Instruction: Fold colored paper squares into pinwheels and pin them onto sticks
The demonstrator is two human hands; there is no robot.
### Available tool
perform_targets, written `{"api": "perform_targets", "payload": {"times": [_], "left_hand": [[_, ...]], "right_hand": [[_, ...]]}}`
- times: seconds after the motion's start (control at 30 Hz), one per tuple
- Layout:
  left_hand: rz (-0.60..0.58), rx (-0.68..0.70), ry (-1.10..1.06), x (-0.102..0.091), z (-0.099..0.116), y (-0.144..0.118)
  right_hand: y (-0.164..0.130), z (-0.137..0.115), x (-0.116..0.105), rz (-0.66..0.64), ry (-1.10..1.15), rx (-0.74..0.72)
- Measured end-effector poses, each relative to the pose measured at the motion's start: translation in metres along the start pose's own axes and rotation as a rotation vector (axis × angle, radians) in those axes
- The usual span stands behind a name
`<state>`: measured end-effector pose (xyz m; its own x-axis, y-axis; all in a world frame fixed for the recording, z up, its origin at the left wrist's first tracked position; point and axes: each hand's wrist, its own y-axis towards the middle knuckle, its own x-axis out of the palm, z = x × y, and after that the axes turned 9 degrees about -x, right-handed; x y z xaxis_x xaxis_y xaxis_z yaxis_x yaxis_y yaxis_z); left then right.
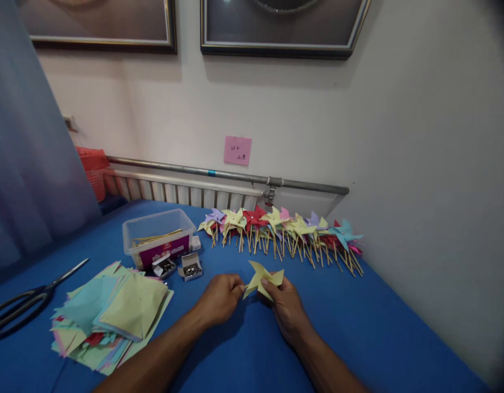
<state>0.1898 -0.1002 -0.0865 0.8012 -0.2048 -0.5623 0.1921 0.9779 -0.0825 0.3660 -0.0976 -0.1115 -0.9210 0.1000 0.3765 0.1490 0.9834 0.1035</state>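
Both hands, left hand (219, 297) and right hand (287, 305), are closed on a yellow folded-paper pinwheel (263, 279), pinched between their fingers above the blue table (358, 327); a stack of coloured paper squares (113, 311) is left of them.

Both forearms reach forward, left hand (219, 299) and right hand (285, 307) close together, fingers pinched.

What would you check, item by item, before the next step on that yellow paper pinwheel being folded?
1. Yellow pinwheel held by both hands: ok.
2. Left hand pinches its left tip: ok.
3. Right hand grips it from below: ok.
4. Pin through its centre: cannot tell.
5. Open pin boxes close by: ok.
6. Sticks in the clear tub: ok.
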Motion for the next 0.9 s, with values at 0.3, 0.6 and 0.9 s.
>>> {"api": "perform_targets", "payload": {"times": [0.3, 0.6, 0.9], "left_hand": [[0.009, -0.01, 0.025, 0.0018, 0.001, -0.001], [0.016, -0.007, 0.032, 0.0034, 0.0028, -0.0025], [0.014, -0.009, 0.04, 0.0041, 0.0044, -0.0035]], "right_hand": [[0.0021, 0.0029, -0.0033, -0.003, -0.028, -0.018], [0.0026, 0.0027, -0.0025, 0.011, -0.02, -0.02], [0.0037, 0.0031, -0.0042, 0.012, -0.032, -0.027]]}}
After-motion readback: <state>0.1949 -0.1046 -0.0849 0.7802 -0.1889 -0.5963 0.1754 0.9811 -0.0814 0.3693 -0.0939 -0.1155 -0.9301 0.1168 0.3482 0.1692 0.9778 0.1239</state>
